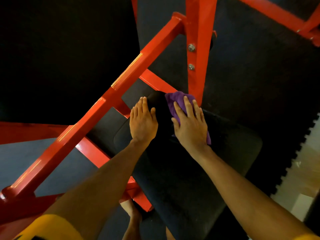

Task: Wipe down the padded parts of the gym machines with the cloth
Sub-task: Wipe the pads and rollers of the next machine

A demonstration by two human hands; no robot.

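Observation:
A black padded seat of a red-framed gym machine fills the middle of the head view. A crumpled purple cloth lies on the pad's far end. My right hand presses flat on the cloth with straight, spread fingers. My left hand rests flat on the pad just left of the cloth, fingers straight and together, holding nothing.
Red steel frame bars run diagonally on the left, and a red upright post with two bolts stands just beyond the cloth. Dark rubber floor mats surround the machine, with a toothed mat edge and a pale floor at the right.

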